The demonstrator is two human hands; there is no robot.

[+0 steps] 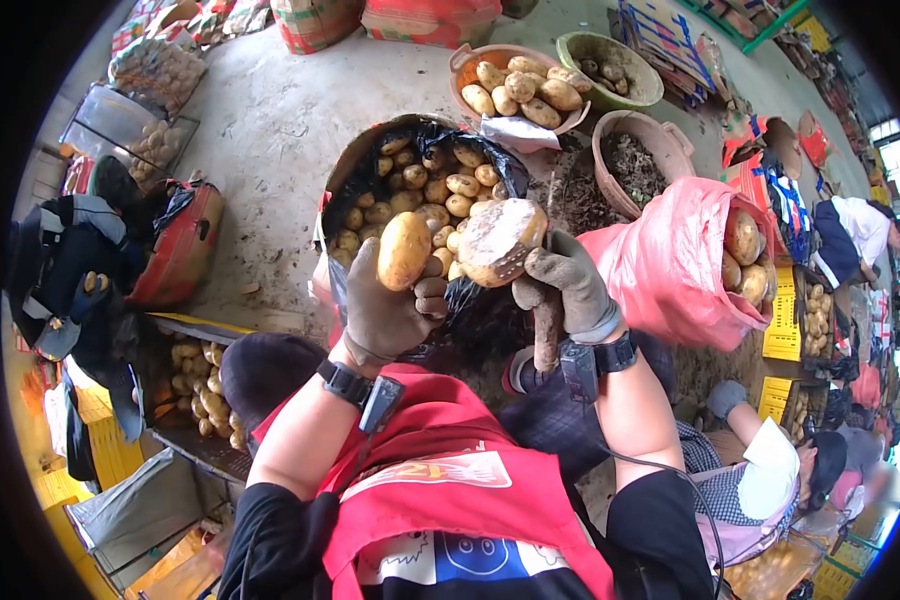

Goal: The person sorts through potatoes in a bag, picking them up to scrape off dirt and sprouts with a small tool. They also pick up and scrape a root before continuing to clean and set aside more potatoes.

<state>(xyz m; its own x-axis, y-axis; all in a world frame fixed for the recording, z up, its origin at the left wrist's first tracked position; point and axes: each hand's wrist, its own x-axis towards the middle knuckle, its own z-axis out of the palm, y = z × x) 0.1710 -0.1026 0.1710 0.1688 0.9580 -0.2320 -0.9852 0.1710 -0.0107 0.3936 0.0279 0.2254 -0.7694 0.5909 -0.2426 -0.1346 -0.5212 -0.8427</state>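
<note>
One smooth golden potato [404, 251] is clasped in the left hand [388, 305], one pale-faced potato [502, 238] in the right hand [572, 290].

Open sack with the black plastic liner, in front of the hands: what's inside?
A pile of yellow-brown potatoes. Top ones cover the deeper layers; the near part is partly hidden behind the grey-brown-gloved left hand and two held potatoes: one smooth yellow oval, one pale-faced.

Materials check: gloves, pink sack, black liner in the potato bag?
Gloves: probably fabric, matte grey-brown, soft wrinkles at the fingers; any coating is unclear.
Pink sack: likely plastic, perhaps woven, slight sheen and crisp creases.
Black liner: looks like thin plastic film, glossy highlights on crumpled folds.
</note>
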